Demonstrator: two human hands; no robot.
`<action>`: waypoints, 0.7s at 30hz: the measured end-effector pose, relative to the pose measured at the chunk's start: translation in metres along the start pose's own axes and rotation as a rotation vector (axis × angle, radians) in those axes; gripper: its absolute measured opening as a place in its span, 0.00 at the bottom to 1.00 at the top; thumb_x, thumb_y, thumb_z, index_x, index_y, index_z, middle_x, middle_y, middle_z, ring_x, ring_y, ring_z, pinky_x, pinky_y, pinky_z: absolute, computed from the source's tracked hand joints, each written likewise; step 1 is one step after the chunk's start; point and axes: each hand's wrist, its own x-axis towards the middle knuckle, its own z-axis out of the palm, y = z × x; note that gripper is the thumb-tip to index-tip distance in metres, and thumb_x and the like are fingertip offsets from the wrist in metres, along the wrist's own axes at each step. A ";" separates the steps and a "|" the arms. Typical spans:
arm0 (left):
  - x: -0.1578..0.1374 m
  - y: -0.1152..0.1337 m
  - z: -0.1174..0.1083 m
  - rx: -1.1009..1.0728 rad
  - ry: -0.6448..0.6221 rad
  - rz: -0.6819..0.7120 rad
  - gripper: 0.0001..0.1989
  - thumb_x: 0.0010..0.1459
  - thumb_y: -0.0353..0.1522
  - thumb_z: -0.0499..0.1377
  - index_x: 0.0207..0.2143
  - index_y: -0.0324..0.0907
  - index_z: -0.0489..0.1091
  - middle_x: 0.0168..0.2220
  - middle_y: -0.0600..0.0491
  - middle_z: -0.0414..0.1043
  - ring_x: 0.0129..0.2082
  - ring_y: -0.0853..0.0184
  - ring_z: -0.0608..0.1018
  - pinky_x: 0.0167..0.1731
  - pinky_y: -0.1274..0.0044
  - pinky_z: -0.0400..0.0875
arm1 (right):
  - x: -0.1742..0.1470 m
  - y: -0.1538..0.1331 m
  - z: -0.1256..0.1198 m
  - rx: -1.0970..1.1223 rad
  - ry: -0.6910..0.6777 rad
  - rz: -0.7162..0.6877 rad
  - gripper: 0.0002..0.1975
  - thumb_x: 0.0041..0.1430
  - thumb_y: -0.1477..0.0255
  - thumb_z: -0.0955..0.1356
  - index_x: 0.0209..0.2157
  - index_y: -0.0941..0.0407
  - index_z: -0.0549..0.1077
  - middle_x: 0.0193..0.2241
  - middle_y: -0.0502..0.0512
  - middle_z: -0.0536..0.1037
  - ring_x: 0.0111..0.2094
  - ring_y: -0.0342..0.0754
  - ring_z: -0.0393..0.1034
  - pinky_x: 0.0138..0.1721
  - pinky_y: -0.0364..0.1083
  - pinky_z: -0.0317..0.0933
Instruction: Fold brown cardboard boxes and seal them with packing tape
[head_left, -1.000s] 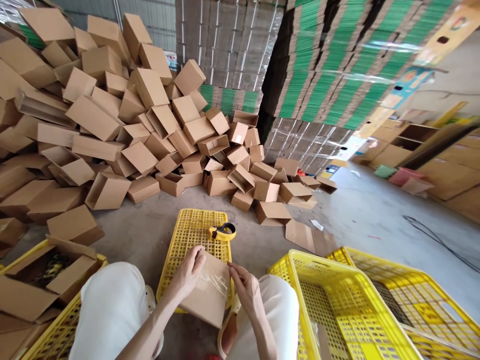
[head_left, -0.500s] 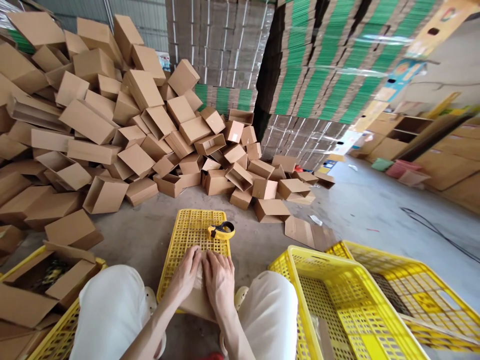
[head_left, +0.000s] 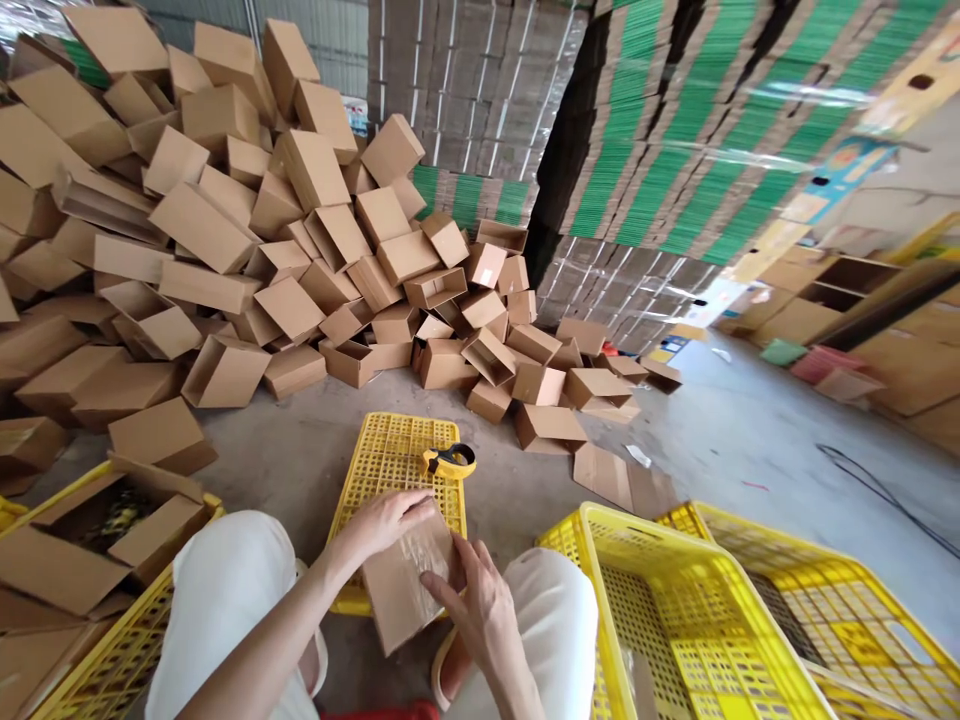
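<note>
A small closed cardboard box (head_left: 409, 575) with a shiny strip of clear tape along its top rests tilted over the near end of an upturned yellow plastic crate (head_left: 397, 435). My left hand (head_left: 390, 520) grips the box at its far left edge, fingers laid over the far end. On the right side my right hand (head_left: 480, 590) holds it, thumb on the taped face and fingers along the side. Just beyond both hands, a yellow and black tape dispenser (head_left: 450, 461) lies on the crate.
Empty cardboard boxes (head_left: 300, 310) form a large heap ahead. Yellow crates (head_left: 675, 600) stand at my right. An open carton (head_left: 67, 570) with dark and yellow contents sits in a crate at my left. Wrapped stacks of flat cardboard (head_left: 652, 130) rise behind.
My hands, earlier close together at the far end of the box, have moved apart to its left and right sides. The box has turned, and its taped top now shows.
</note>
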 end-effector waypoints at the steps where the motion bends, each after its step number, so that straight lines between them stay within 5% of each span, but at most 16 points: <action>1: 0.005 0.003 0.000 0.069 0.025 -0.008 0.27 0.71 0.52 0.53 0.63 0.50 0.72 0.61 0.48 0.78 0.60 0.53 0.80 0.60 0.65 0.73 | -0.004 -0.001 0.002 -0.032 0.044 0.019 0.28 0.63 0.49 0.71 0.56 0.52 0.77 0.42 0.58 0.80 0.42 0.57 0.79 0.43 0.51 0.73; 11: -0.014 -0.029 0.022 0.259 0.449 0.061 0.15 0.73 0.42 0.56 0.51 0.46 0.78 0.49 0.47 0.83 0.50 0.56 0.83 0.53 0.66 0.78 | -0.014 0.008 0.027 -0.058 0.257 0.043 0.33 0.69 0.41 0.62 0.54 0.53 0.78 0.37 0.58 0.79 0.38 0.55 0.78 0.43 0.51 0.73; 17: -0.009 -0.027 0.032 0.177 0.455 0.094 0.15 0.72 0.41 0.57 0.53 0.45 0.77 0.49 0.47 0.82 0.51 0.55 0.81 0.53 0.63 0.77 | -0.014 0.013 0.033 -0.116 0.267 0.026 0.30 0.71 0.46 0.63 0.61 0.52 0.73 0.43 0.61 0.81 0.43 0.58 0.79 0.45 0.53 0.74; 21: 0.008 -0.036 0.021 0.099 0.339 0.152 0.16 0.71 0.41 0.59 0.54 0.45 0.77 0.51 0.47 0.81 0.54 0.56 0.79 0.57 0.63 0.75 | 0.022 0.016 0.031 -0.087 0.218 -0.049 0.34 0.72 0.51 0.64 0.71 0.52 0.62 0.59 0.65 0.77 0.56 0.59 0.76 0.53 0.55 0.74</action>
